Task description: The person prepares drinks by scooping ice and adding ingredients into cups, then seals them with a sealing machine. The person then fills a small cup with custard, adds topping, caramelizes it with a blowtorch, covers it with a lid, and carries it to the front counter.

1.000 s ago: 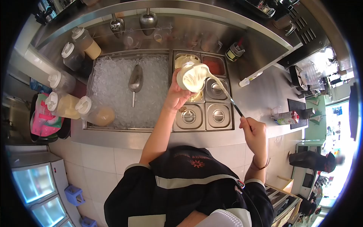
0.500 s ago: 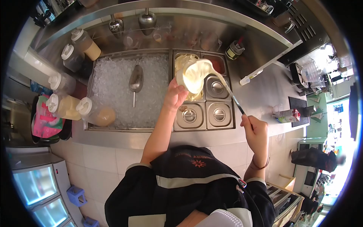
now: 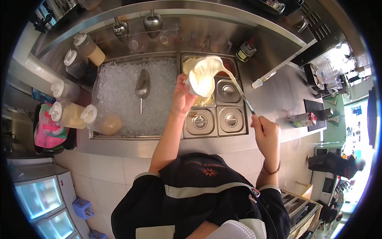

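My left hand [image 3: 182,99] is wrapped round a small white cup [image 3: 191,84], its mouth tipped toward me and full of pale yellow cream [image 3: 204,81]. In my right hand [image 3: 267,133] is the end of a long-handled ladle [image 3: 246,101]. The ladle's head is coated thickly in cream and meets the cup's upper rim, so its exact shape is hidden. Beneath the cup, an uncovered steel pan [image 3: 205,101] holds more of the cream. Several lidded steel pans [image 3: 229,92] sit to the right and nearer me.
A bed of crushed ice [image 3: 119,87] with a metal scoop [image 3: 142,85] fills the left well. Several white-capped bottles [image 3: 71,113] line its left side. A dark jar [image 3: 246,52] stands behind the pans. Another person [image 3: 332,164] is at far right.
The ladle head has shifted slightly up and away across the cup's rim. My right hand has moved a little to the left and up; the cup stays nearly in place.
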